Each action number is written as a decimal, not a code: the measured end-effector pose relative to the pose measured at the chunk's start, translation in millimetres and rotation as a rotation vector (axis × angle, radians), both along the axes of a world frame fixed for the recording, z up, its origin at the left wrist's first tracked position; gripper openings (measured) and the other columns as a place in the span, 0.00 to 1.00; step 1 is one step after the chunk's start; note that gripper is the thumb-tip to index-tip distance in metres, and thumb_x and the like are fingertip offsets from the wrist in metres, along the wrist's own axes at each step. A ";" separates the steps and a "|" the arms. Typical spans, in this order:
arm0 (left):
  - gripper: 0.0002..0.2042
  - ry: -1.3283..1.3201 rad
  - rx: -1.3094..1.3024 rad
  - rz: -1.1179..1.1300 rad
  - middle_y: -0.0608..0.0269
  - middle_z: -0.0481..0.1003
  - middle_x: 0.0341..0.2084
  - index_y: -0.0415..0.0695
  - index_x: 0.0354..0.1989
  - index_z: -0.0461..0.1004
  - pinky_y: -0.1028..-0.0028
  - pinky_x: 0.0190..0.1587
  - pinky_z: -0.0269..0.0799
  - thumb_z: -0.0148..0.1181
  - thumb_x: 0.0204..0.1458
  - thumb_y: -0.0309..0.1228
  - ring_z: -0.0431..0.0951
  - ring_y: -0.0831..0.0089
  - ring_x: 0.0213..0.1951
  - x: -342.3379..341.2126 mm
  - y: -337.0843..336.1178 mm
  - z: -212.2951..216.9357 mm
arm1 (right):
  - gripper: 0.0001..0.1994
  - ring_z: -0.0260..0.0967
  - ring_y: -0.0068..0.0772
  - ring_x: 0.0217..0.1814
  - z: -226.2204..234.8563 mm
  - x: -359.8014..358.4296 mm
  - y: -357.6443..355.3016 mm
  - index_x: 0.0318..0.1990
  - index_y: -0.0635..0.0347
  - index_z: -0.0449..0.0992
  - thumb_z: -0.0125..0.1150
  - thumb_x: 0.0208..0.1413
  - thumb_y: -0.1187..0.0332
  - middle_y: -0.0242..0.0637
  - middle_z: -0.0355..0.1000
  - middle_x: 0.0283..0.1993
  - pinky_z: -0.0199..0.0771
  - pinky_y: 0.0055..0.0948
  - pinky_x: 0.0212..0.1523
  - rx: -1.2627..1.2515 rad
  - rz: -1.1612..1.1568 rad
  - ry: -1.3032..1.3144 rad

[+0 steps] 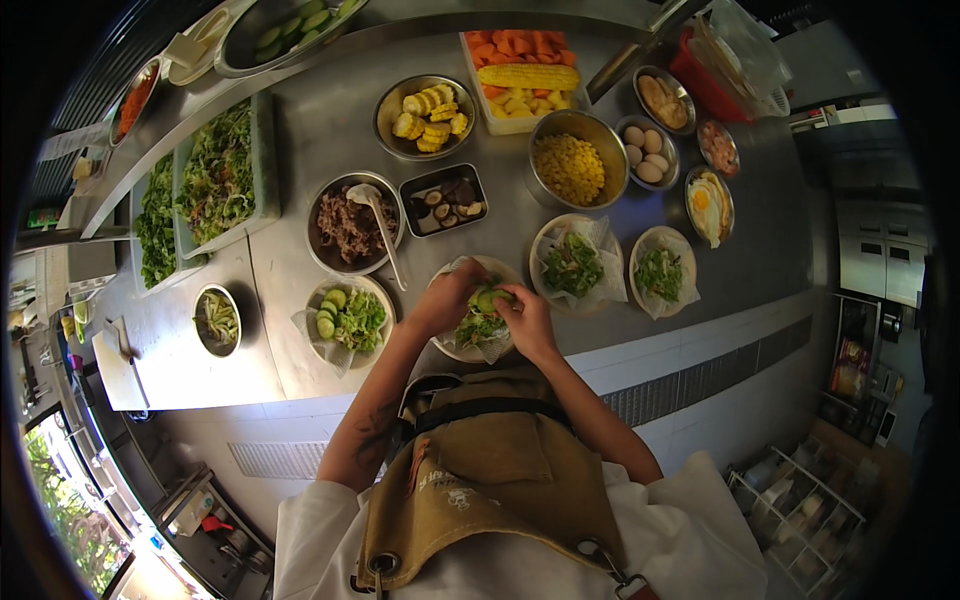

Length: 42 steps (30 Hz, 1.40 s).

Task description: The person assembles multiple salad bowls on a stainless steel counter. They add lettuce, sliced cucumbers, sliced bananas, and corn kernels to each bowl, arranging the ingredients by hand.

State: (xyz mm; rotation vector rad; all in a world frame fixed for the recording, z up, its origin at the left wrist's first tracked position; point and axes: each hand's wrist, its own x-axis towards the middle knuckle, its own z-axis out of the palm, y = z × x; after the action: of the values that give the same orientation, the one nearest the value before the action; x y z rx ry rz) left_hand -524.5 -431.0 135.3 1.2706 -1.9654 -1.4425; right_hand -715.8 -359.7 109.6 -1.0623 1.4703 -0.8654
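Note:
Both my hands are over a lined round plate of salad greens at the table's near edge. My left hand, reaching from the left, has its fingers curled at some cucumber slices. From the other side my right hand pinches the same slices between thumb and fingers. To the left stands another lined plate with greens and cucumber slices fanned along one side. Two more lined plates, one with greens and one with smaller greens, sit to the right.
Behind the plates are a bowl of shredded meat with a spoon, a tray of sliced mushrooms, corn pieces, corn kernels and eggs. Leafy greens fill a container at left. A cutting board lies at the left edge.

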 end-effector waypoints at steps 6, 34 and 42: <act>0.15 -0.021 -0.152 0.058 0.44 0.77 0.44 0.40 0.50 0.70 0.52 0.51 0.73 0.55 0.55 0.16 0.77 0.39 0.50 -7.0 2.8 -12.7 | 0.14 0.80 0.29 0.34 -12.0 5.7 -5.2 0.56 0.67 0.77 0.61 0.67 0.71 0.42 0.81 0.36 0.77 0.32 0.36 0.014 -0.062 -0.031; 0.20 -0.481 -0.629 0.169 0.58 0.76 0.48 0.44 0.51 0.80 0.59 0.53 0.75 0.59 0.48 0.18 0.75 0.55 0.54 -6.7 12.1 0.0 | 0.11 0.77 0.56 0.47 -3.3 24.1 -39.7 0.51 0.65 0.80 0.61 0.62 0.76 0.53 0.78 0.46 0.77 0.46 0.48 -0.266 0.064 0.540; 0.18 -0.549 -0.496 -0.008 0.54 0.76 0.51 0.42 0.52 0.79 0.56 0.57 0.73 0.61 0.50 0.25 0.76 0.52 0.53 -6.4 31.8 -17.6 | 0.11 0.78 0.53 0.46 14.3 26.7 -46.1 0.51 0.62 0.82 0.63 0.62 0.72 0.47 0.76 0.50 0.79 0.46 0.48 -0.221 0.166 0.718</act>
State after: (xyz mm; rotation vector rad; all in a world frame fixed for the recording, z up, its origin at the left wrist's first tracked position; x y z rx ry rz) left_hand -530.9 -399.2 117.7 1.5084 -2.4587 -0.5581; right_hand -689.1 -405.8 123.8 -1.7551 1.8537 -0.5514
